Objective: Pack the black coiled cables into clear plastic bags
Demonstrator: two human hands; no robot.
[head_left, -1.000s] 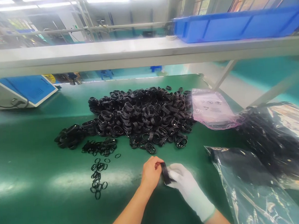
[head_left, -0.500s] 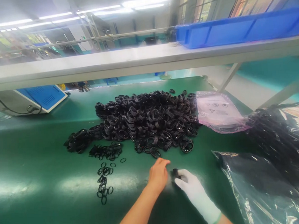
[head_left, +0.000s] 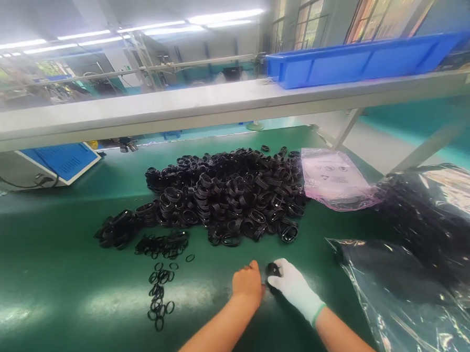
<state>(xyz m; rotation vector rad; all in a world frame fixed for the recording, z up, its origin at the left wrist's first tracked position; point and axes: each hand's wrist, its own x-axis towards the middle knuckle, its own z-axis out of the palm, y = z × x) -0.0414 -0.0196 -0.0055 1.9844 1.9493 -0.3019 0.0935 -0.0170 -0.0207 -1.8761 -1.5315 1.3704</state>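
My right hand (head_left: pixel 291 282), in a white glove, grips a small black ribbed ring piece (head_left: pixel 272 271) just above the green table. Close to its left, my bare left hand (head_left: pixel 246 287) is closed, its fingers curled and the thumb side up. Whatever its fingertips hold, if anything, is hidden behind the hand. Beyond both hands spreads a big heap of black ribbed rings (head_left: pixel 236 191). Left of my left hand lie thin black loose rings (head_left: pixel 158 298) in a loose column, with a denser small pile of thin rings (head_left: pixel 163 244) above them.
A pinkish plastic bag (head_left: pixel 333 178) lies right of the heap. Clear bags with dark contents (head_left: pixel 406 277) cover the right side. A white shelf (head_left: pixel 156 109) crosses above the table, carrying a blue bin (head_left: pixel 355 62). A blue-and-white machine (head_left: pixel 63 161) stands at back left.
My left hand has drawn back from the heap's front edge, its fingers now more curled. The ring piece in my right hand has turned. The view has shifted slightly.
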